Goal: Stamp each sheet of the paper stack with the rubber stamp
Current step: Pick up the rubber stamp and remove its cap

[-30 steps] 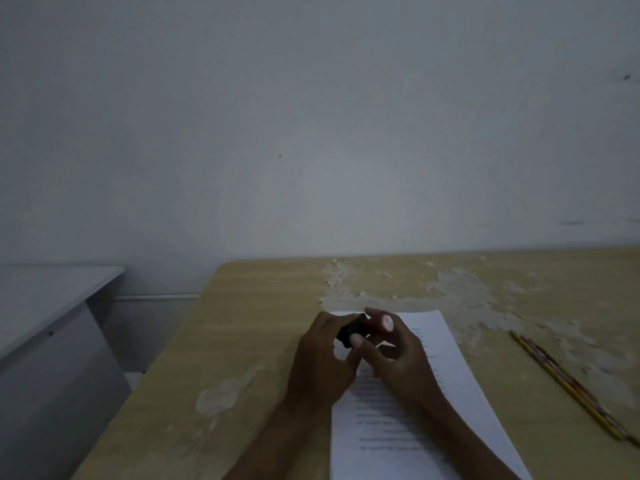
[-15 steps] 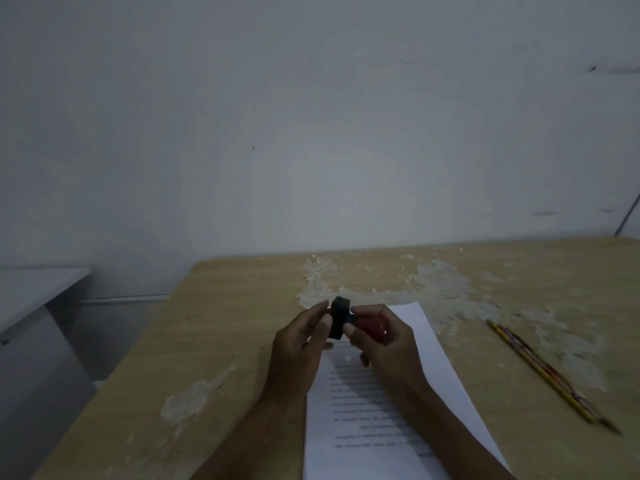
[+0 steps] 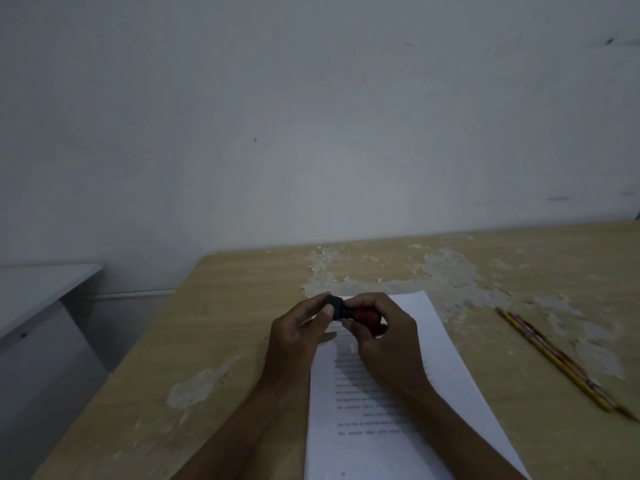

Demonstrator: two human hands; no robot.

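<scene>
The small rubber stamp with a red body and a black end piece (image 3: 349, 312) is held in the air above the far end of the white paper stack printed with lines of text (image 3: 391, 393), lying sideways between both hands. The left hand (image 3: 298, 336) pinches the black end piece between thumb and fingertips, while the right hand (image 3: 384, 337) curls its fingers round the red body; whether the black piece is joined to the body or pulled free cannot be told. The stack lies flat on the light wooden counter with worn, peeling patches (image 3: 242, 323), its long side running away from the person and both forearms crossing over its near part. Well to the right of the stack, two yellow pencils (image 3: 557, 358) lie side by side on the counter. Behind it rises a plain pale wall (image 3: 311, 116), and a grey cabinet (image 3: 38, 306) stands at the left.
</scene>
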